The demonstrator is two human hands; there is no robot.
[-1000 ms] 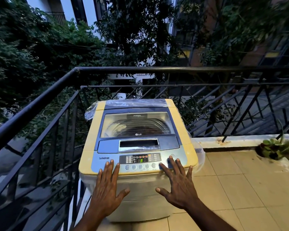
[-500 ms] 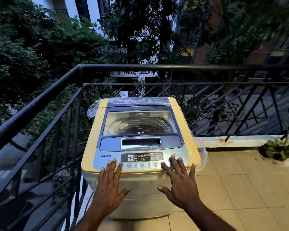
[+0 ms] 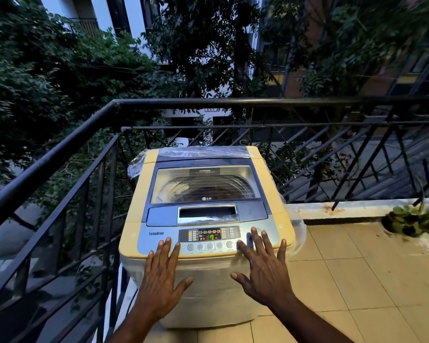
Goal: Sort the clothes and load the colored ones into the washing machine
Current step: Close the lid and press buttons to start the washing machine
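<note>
Hands were both flat on the front of the washing machine (image 3: pixel 206 233), which stood low in the middle of the frame, tucked into the corner of the railing (image 3: pixel 67 142). I had the left hand (image 3: pixel 162 276) resting with its fingers (image 3: pixel 167 246) close together, tips on the blue panel left of the button row (image 3: pixel 209 246). The right hand (image 3: pixel 264 271) had its fingers (image 3: pixel 255 240) spread wide, thumb out to the side, tips at the right end of that row. Neither held anything. The lid (image 3: pixel 206 184) was shut, and through its window I could make out a dark shape in the drum, though not what it was. The display (image 3: pixel 209 237) glowed green.

No clothes lay anywhere in view, so I judged the load was already in and the step was setting the cycle. The risk from here was a wrong press: with so many fingertips resting at the buttons, a shift of weight could trip the neighbouring key or change the programme. Leaning hard on the front edge could also rock the machine toward the railing. Loose plastic wrap (image 3: pixel 295 226) hung off the right side and might snag a sleeve or a wrist on the way back.
</note>
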